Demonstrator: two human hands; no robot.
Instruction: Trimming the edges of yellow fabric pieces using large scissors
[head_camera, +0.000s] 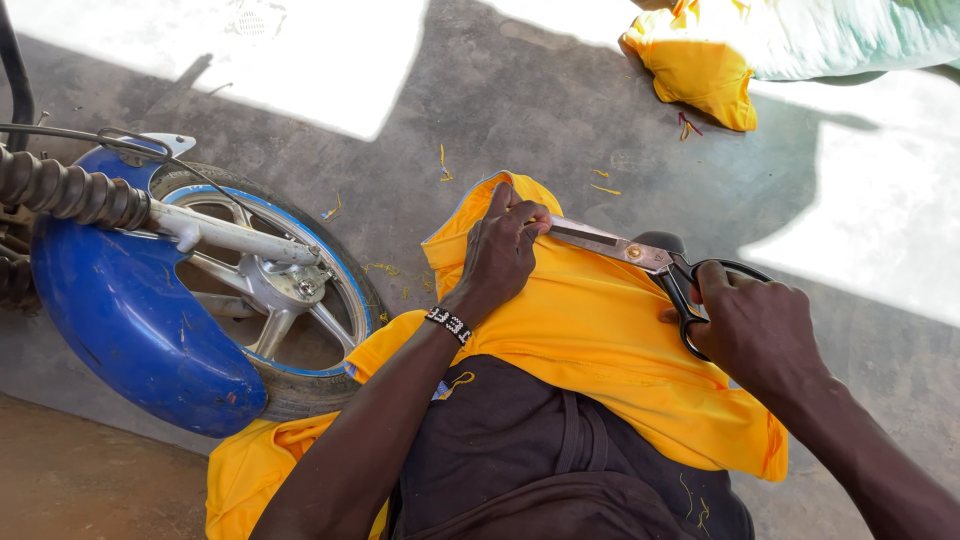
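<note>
A yellow garment (590, 340) lies draped over my lap in the middle of the head view. My left hand (500, 255) pinches a raised fold of it near the top edge. My right hand (755, 325) grips the black handles of large metal scissors (625, 247). The blades point left toward my left fingers and sit at the fabric fold. A beaded bracelet (449, 324) circles my left wrist.
A motorcycle front wheel (290, 300) with a blue fender (120, 310) stands at the left, close to my knee. More yellow cloth (700, 65) and a pale sack (850, 35) lie at the top right. Yellow thread scraps dot the concrete floor (560, 110).
</note>
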